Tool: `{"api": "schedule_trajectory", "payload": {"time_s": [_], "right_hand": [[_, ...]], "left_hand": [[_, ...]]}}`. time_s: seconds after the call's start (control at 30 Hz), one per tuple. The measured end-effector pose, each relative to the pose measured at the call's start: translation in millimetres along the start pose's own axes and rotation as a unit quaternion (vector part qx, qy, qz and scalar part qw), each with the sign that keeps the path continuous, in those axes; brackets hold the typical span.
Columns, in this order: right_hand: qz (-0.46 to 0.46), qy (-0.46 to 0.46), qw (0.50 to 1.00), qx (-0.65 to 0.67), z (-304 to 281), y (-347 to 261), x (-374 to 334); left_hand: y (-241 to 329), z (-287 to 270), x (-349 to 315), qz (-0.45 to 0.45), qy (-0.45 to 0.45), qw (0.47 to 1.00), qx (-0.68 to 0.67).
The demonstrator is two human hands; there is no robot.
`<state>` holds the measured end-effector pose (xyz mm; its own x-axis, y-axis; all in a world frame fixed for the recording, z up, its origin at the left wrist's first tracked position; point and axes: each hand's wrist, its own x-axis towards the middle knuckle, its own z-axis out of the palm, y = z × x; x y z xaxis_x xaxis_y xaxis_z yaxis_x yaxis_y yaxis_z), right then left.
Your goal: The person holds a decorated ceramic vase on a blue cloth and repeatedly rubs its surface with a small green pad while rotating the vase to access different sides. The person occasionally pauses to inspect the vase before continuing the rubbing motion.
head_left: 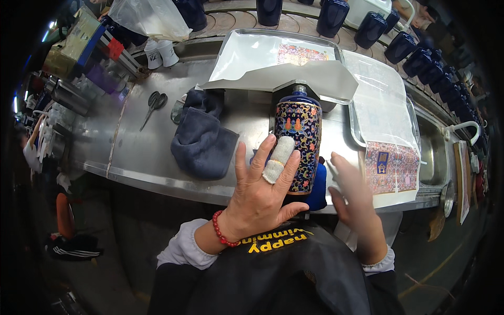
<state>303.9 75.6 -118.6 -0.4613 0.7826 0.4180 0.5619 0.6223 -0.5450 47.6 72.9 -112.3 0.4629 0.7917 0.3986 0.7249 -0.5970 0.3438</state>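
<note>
Where the left hand (262, 197) is resting: spread wide, its fingers are touching the patterned bottle (300, 126), one wearing a white cover (280, 156).
Right hand (358, 197): hanging loosely open, looking blurred from here, just right of the bottle.
Bottle: pointing its neck away, near the worktop's (142, 142) front edge.
Farther out: dark cloth (202, 144) lying left, printed sheet (407, 176) right.

One fisheye camera, worn on the person's head, looks down and forward from close above the left fingers (259, 165) and the right fingers (344, 169). Its view goes from the near dark clothing (252, 278), across the counter (142, 147), to the far bottles (331, 20), and straight edges bend toward its rim.
</note>
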Motion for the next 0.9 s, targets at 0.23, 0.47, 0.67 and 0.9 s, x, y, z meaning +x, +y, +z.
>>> {"api": "schedule_trajectory", "payload": {"time_s": [0.23,0.47,0.67,0.9], "right_hand": [[-0.125,0.084,0.983,-0.107,0.9,-3.5,64.3],[-0.051,0.035,0.995,0.072,-7.4,-10.6,55.5],[-0.162,-0.094,0.971,0.145,-3.8,-8.3,35.7],[-0.215,-0.099,0.966,0.105,-1.3,2.5,14.5]], "left_hand": [[-0.6,14.5,-16.7,-0.028,0.027,0.999,0.01],[-20.5,33.5,-21.5,-0.021,0.085,0.996,0.014],[-34.9,45.7,-32.3,-0.046,0.064,0.995,-0.067],[-32.6,43.1,-30.0,-0.053,0.081,0.993,-0.074]]}}
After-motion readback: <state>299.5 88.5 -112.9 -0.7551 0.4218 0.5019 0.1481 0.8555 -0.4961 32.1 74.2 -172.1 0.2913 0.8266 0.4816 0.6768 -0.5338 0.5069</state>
